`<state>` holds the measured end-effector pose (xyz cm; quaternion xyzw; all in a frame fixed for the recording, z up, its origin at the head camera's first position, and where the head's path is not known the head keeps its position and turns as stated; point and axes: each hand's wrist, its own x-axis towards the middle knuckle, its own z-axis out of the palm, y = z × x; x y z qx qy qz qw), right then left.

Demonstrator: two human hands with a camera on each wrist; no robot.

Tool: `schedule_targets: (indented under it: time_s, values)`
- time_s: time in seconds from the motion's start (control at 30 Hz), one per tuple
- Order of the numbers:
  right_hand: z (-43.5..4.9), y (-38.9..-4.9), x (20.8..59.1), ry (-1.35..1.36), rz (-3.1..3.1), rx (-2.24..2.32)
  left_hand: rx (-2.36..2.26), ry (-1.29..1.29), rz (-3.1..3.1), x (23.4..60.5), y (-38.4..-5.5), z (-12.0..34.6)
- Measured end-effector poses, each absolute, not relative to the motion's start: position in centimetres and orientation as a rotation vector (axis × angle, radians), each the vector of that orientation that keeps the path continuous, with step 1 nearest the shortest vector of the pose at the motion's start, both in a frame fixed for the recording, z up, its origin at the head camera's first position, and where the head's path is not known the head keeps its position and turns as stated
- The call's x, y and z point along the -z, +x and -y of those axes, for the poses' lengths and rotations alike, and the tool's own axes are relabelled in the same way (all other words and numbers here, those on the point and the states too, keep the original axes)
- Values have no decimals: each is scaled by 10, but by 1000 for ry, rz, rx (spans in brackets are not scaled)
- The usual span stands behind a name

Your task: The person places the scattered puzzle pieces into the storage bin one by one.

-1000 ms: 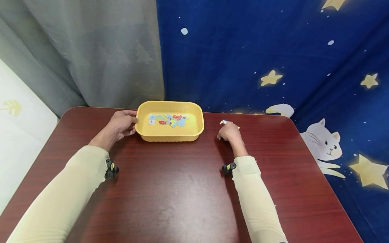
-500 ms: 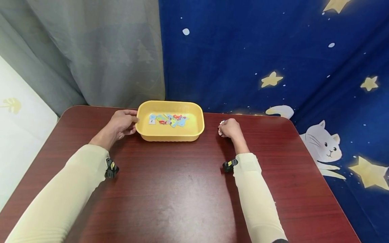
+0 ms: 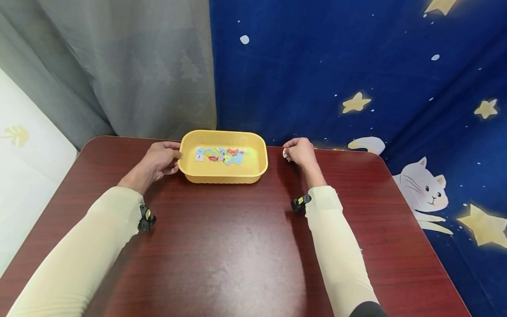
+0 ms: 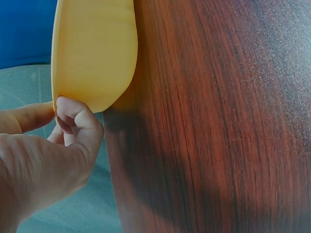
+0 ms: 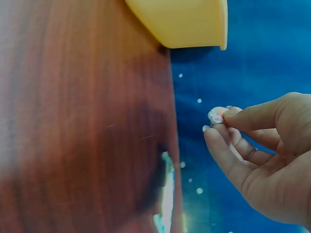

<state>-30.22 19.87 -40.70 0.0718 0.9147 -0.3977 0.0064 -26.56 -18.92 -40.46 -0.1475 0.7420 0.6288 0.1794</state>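
Note:
A yellow plastic basin [image 3: 223, 176] stands near the table's far edge. My left hand [image 3: 159, 159] pinches its left end, with fingers on both sides of the rim in the left wrist view. Several flat, colourful printed cutouts [image 3: 227, 156] lie on the basin's floor. To the right of the basin, my right hand [image 3: 301, 152] is raised, holding a small printed cutout [image 5: 216, 115] between thumb and fingers. Only the edge of that cutout shows past the fingertips. Below this hand, another pale, shiny flat piece [image 5: 167, 194] lies by the table's edge in the right wrist view; the head view hides it.
The dark red wooden table [image 3: 222, 246] extends toward me and to both sides. Behind it hang a grey curtain [image 3: 154, 66] and a blue curtain [image 3: 293, 75] with stars and a cat.
My right hand has picked up the small cutout from the table and risen slightly, moving away from me. My left hand has stayed on the basin, which has not moved.

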Motion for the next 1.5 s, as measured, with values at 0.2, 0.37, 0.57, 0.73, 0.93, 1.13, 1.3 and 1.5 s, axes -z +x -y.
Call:
schedule_targets:
  time_s: [0.2, 0.37, 0.57, 0.73, 0.93, 1.13, 1.3, 1.5]
  values:
    - [-186, -308, 394, 191, -2966, 1226, -1775, -415, -2103, 404, -266, 189]
    - [-173, -307, 386, 92, -2962, 1238, -1769, -417, -2105, 405, -266, 189]
    - [-156, -308, 384, 26, -2840, 1339, -1756, -427, -2111, 405, -266, 189]
    - [-141, -307, 384, -21, -2784, 1322, -1770, -420, -2109, 405, -266, 190]
    - [-127, -305, 385, -68, -2842, 1161, -1775, -423, -2102, 405, -267, 189]
    - [-118, -305, 387, -120, -2867, 1018, -1764, -421, -2110, 406, -266, 189]
    - [-112, -308, 390, -208, -2917, 872, -1779, -409, -2107, 406, -265, 189]
    - [-104, -312, 395, -274, -2939, 730, -1792, -397, -2100, 407, -265, 189]
